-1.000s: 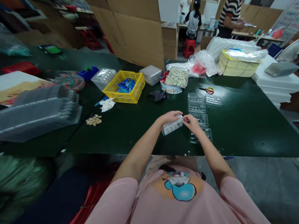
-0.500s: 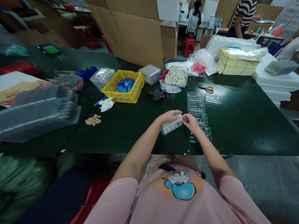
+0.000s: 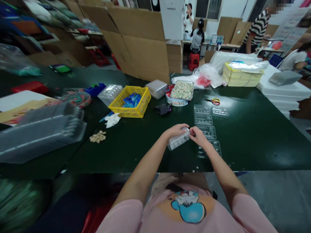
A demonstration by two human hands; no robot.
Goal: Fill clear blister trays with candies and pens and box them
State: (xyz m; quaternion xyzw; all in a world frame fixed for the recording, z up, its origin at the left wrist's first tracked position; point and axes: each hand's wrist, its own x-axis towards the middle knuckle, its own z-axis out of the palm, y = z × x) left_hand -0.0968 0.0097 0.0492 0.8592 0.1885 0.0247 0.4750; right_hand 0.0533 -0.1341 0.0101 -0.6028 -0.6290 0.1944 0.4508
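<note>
My left hand (image 3: 177, 130) is closed on a stack of clear plastic trays (image 3: 179, 140), tilted just above or on the dark green table (image 3: 141, 142). At the stack's upper right corner, the fingers of my right hand (image 3: 197, 134) are pinched together on its edge. Whether they have hold of a single tray, I cannot make out. Several separate clear trays (image 3: 203, 120) lie in a column beyond and beneath my right hand, with another tray (image 3: 220, 112) to their right. My right forearm partly covers the nearest of these.
Scissors (image 3: 214, 101) lie behind the trays. Further left are a tin of patterned pieces (image 3: 182, 90), a dark cloth-like item (image 3: 163, 109) and a yellow basket (image 3: 130, 111) with blue packets. Pale pieces (image 3: 97, 137) lie in a heap at left. A large cardboard sheet (image 3: 143, 45) stands behind.
The camera view has tipped up, so everything sits lower in the picture. Both hands stay at the same stack of trays, with hardly any movement over the table.
</note>
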